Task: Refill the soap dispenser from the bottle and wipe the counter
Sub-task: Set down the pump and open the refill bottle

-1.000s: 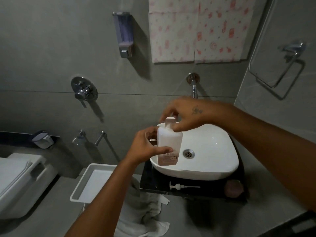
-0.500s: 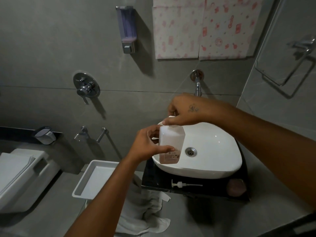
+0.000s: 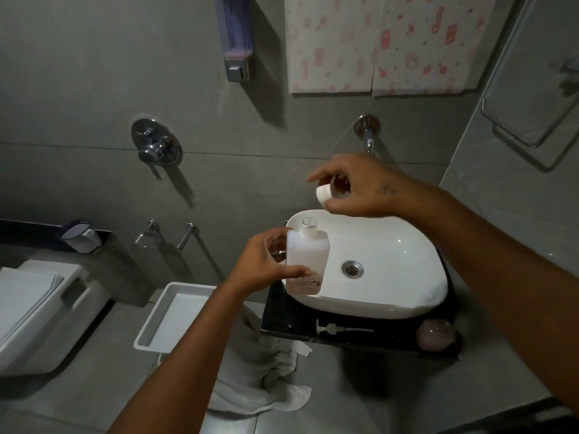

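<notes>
My left hand (image 3: 266,264) grips a white soap bottle (image 3: 308,258) upright over the left edge of the white basin (image 3: 391,296). The bottle's neck is uncovered. Above it, my right hand (image 3: 357,186) pinches the white cap (image 3: 323,193), lifted clear of the bottle. A pump head with its tube (image 3: 341,328) lies on the black counter (image 3: 282,321) in front of the basin. A wall soap dispenser (image 3: 235,42) with purple liquid hangs at the upper middle. A white cloth (image 3: 253,380) lies on the floor below the counter.
A wall tap (image 3: 369,136) sits above the basin, a mixer valve (image 3: 155,148) to its left. A pinkish round object (image 3: 435,335) rests at the counter's right end. A white tray (image 3: 175,317) and a toilet (image 3: 37,311) stand to the left. A towel ring (image 3: 532,120) hangs at right.
My right hand has taken the cap off the bottle and raised it up and to the right. The left hand keeps the bottle in place.
</notes>
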A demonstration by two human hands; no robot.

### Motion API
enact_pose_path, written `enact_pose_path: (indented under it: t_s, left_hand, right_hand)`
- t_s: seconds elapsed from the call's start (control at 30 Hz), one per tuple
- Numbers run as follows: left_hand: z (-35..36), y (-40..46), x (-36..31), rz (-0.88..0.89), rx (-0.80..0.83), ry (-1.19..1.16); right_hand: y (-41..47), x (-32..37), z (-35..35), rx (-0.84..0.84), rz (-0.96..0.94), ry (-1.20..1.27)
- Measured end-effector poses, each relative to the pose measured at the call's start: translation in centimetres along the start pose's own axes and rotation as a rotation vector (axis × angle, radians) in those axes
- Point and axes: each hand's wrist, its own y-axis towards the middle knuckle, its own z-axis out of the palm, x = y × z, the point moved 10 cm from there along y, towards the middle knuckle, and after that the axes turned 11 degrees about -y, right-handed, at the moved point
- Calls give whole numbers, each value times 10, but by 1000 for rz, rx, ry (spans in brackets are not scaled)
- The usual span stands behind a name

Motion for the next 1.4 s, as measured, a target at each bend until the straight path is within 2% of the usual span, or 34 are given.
enact_pose_path:
  t_s: [0.1, 0.2, 0.33, 0.4, 0.6, 0.77, 0.87, 0.97, 1.17, 1.3, 1.4]
  left_hand:
    - [-11, -4, 32, -72, -8, -25]
    - [-18, -14, 70, -164, 12, -28]
    - [-28, -29, 124, -272, 15, -13]
    - [-32, -33, 151, -320, 3, -2]
    - [-34, -35, 216, -409, 12, 25]
    - [-37, -36, 246, -451, 10, 45]
    - [-41, -38, 258, -453, -5, 56]
    - [-42, -37, 264, -458, -22, 33]
    - [-36, -34, 264, -446, 27, 26]
    - [-35, -31, 263, -433, 47, 30]
    - [-36, -31, 265, -399, 57, 20]
  right_hand:
    - [-27, -38, 40, -100, 208, 233]
    - [-64, -65, 110, -142, 392, 419]
    - [-108, -76, 224, -106, 613, 601]
    - [-124, -77, 277, -77, 705, 613]
    - [-128, -76, 376, 36, 791, 357]
    - [-113, -79, 403, 84, 823, 141]
    - [-109, -80, 409, 66, 807, 96]
    - [-106, -79, 423, 141, 774, 43]
    - [-103, -81, 428, 143, 779, 70]
    - [-119, -85, 407, 12, 844, 261]
    - [-171, -103, 368, -250, 954, 326]
